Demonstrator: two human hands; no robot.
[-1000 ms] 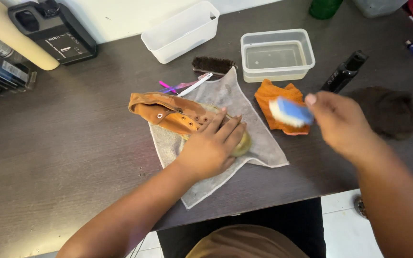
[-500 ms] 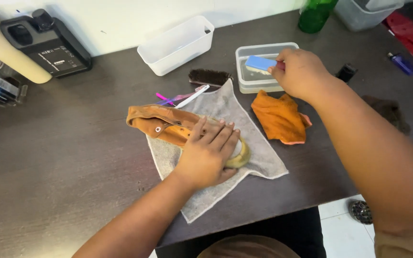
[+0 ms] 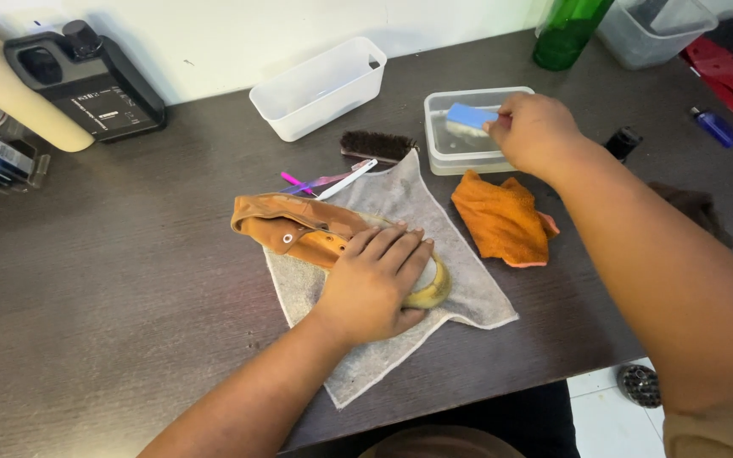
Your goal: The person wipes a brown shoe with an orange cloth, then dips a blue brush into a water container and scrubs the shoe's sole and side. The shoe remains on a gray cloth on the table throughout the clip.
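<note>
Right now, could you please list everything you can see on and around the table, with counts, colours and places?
shoe: 1, tan-orange, on the grey towel
grey towel: 1, table centre
blue brush: 1, over the clear tub
clear tub: 1, holds liquid, behind the orange cloth
orange cloth: 1, right of towel
dark brush: 1, behind towel
white bin: 1, back centre
black jug: 1, back left
green bottle: 1, back right
dark table: 1
left hand: presses on the shoe
right hand: grips the blue brush
</note>
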